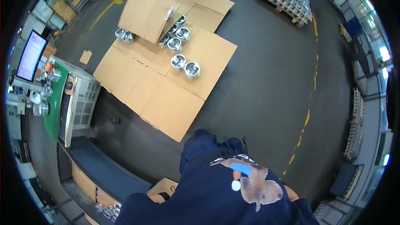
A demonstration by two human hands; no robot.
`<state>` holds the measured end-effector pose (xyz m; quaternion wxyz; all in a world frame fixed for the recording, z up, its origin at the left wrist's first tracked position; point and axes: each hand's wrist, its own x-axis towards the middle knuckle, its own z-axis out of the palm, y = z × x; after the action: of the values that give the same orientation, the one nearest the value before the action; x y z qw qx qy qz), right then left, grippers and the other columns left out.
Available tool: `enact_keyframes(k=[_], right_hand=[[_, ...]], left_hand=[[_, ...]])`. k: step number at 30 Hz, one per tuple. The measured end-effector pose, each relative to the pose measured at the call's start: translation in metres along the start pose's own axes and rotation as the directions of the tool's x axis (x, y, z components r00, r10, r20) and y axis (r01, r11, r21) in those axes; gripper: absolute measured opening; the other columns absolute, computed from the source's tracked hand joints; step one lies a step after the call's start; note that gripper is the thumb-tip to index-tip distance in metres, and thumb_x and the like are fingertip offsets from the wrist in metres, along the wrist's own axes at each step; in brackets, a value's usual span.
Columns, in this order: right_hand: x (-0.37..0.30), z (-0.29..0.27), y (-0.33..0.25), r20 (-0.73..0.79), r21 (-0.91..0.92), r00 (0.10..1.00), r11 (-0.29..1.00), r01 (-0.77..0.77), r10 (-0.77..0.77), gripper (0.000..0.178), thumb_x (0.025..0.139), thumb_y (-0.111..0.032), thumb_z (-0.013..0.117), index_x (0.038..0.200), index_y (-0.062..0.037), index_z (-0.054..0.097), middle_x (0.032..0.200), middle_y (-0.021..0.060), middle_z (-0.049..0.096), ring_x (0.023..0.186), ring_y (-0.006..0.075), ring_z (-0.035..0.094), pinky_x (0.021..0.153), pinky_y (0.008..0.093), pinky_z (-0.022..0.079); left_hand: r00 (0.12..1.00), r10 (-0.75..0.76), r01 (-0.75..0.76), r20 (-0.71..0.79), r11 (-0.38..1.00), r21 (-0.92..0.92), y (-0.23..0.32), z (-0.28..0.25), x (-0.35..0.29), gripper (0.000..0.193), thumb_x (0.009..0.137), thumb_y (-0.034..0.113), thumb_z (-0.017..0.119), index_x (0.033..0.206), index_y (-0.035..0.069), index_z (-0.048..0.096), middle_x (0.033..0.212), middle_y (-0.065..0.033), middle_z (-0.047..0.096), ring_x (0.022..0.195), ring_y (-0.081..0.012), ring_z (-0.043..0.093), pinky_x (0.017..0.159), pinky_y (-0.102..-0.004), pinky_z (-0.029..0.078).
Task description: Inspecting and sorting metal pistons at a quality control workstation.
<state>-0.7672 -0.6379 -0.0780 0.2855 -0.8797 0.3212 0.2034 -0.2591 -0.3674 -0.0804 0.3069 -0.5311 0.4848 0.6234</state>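
The fingers of both hands were out of sight, so I could not tell whether they were spread, pressed together or pinching anything. The left wrist (158,198), wearing a black band (166,196), showed just beside a box (160,187); whether they touched was unclear. A sliver of the right arm (292,193) showed across the body, so the left hand seemed nearer. The box lay just far of that wrist, its long axis partly hidden.

Well beyond, ahead and to the left, two pistons (192,70) stood side by side on cardboard (168,108), their row running from far left to near right. More pistons (182,34) stood behind, under a tilted sheet (152,6). Left, a green surface (53,118) carried a keyboard (64,114); far right stood a loaded pallet (275,6).
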Motion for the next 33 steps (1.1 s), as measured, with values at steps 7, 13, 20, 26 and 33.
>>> enact_keyframes(k=[7,13,20,26,33], right_hand=[[0.038,-0.131,0.118,0.495,0.363,0.721,0.639,-0.678,0.485,0.039,0.087,-0.037,0.058,0.112,-0.0079,0.067,0.095,0.0121,0.071,0.082,0.0246,0.068,0.070,0.0362,0.054],[0.150,-0.228,0.313,0.326,0.353,0.748,0.659,-0.664,0.578,0.035,0.085,-0.030,0.065,0.102,-0.0002,0.068,0.087,0.0117,0.072,0.078,0.0215,0.068,0.075,0.0336,0.052],[0.347,-0.408,0.385,0.187,0.055,0.909,0.920,-0.387,0.372,0.046,0.079,-0.039,0.062,0.110,-0.0050,0.068,0.120,0.0158,0.064,0.114,0.0337,0.059,0.096,0.0387,0.046],[0.515,-0.466,0.324,0.198,0.337,0.964,0.911,-0.237,0.177,0.045,0.082,-0.030,0.067,0.116,-0.0009,0.063,0.102,0.0156,0.068,0.093,0.0222,0.065,0.081,0.0327,0.051],[0.635,-0.489,0.216,0.501,-0.121,0.857,0.972,0.203,-0.117,0.066,0.083,-0.049,0.060,0.132,-0.0048,0.053,0.132,0.0176,0.057,0.124,0.0326,0.052,0.104,0.0376,0.040]], left_hand=[[0.996,-0.061,0.049,-0.064,0.983,-0.179,0.120,-0.067,0.042,0.049,0.092,0.041,0.043,0.128,0.011,0.059,0.134,-0.0101,0.057,0.122,-0.0285,0.055,0.103,-0.0412,0.041],[0.993,-0.061,0.030,-0.106,0.960,-0.278,0.240,-0.151,0.078,0.049,0.092,0.040,0.043,0.129,0.011,0.059,0.135,-0.0100,0.056,0.123,-0.0288,0.054,0.103,-0.0414,0.041],[0.986,-0.107,0.035,-0.125,0.879,-0.476,0.349,-0.225,0.097,0.049,0.092,0.038,0.042,0.129,0.011,0.058,0.136,-0.0100,0.056,0.123,-0.0291,0.054,0.104,-0.0417,0.041],[0.930,-0.305,0.012,-0.205,0.582,-0.813,0.328,-0.335,0.109,0.047,0.095,0.036,0.040,0.129,0.009,0.058,0.135,-0.0132,0.055,0.128,-0.0303,0.048,0.108,-0.0391,0.037],[0.756,-0.569,-0.052,-0.323,0.440,-0.897,0.178,-0.529,0.132,0.062,0.086,0.054,0.055,0.125,0.007,0.060,0.130,-0.0152,0.059,0.122,-0.0306,0.053,0.103,-0.0372,0.041]])
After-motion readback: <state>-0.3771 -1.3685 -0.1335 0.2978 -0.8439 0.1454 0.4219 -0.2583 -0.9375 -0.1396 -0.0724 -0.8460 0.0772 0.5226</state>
